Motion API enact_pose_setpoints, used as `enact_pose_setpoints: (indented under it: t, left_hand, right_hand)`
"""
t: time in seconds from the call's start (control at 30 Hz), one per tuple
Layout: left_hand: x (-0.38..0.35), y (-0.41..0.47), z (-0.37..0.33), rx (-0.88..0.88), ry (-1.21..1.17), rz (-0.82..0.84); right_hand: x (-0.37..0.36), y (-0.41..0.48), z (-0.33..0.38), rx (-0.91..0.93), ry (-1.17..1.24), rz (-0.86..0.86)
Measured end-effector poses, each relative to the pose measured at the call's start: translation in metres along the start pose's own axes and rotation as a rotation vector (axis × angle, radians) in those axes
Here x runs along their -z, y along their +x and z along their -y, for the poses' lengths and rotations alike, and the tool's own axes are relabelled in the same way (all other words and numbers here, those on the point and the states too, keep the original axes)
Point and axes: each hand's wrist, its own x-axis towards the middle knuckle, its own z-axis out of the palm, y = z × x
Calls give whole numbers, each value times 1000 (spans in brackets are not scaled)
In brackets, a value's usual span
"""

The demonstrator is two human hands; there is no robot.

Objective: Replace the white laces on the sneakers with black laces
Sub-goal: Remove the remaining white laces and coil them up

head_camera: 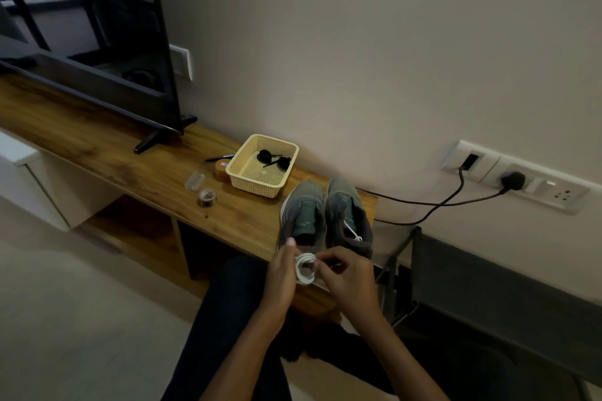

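Head view — left hand (280, 274) and right hand (346, 273), fingers curled, pinch a coiled white shoelace (305, 268) — grey fabric sneakers (344, 202) point toes toward twelve o'clock.

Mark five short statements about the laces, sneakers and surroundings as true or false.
1. The left hand and right hand hold a coiled white lace. True.
2. The right sneaker still has a piece of white lace in it. True.
3. The black laces are threaded into the left sneaker. False: they lie coiled in the basket, and that sneaker shows no lace.
4. The basket stands on the floor. False: it stands on the wooden unit, beyond the sneakers.
5. Nothing is plugged into the wall socket panel. False: a black plug sits in it.
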Motion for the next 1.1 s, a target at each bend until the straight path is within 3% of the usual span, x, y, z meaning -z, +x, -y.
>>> enact_pose_setpoints:
  t: [0.1, 0.17, 0.3, 0.63, 0.77, 1.1]
  left_hand:
    - [0, 3, -8, 26, -132, -55]
    - [1, 9, -15, 21, -184, -29]
    - [0, 37, -29, -28, -205, -27]
    - [16, 141, -57, -87, -330, -321]
    - [27, 159, -57, -36, -268, -396]
    - [38, 160, -53, 89, -129, -282]
  right_hand:
    - [2, 14, 5, -330, 319, -48]
    - [1, 31, 7, -425, 392, -87]
    - [-10, 74, 8, -435, 364, -81]
    - [-92, 229, -28, -466, 262, -76]
    - [-126, 284, -53, -348, 27, 3]
    - [-171, 324, -78, 18, -950, 287]
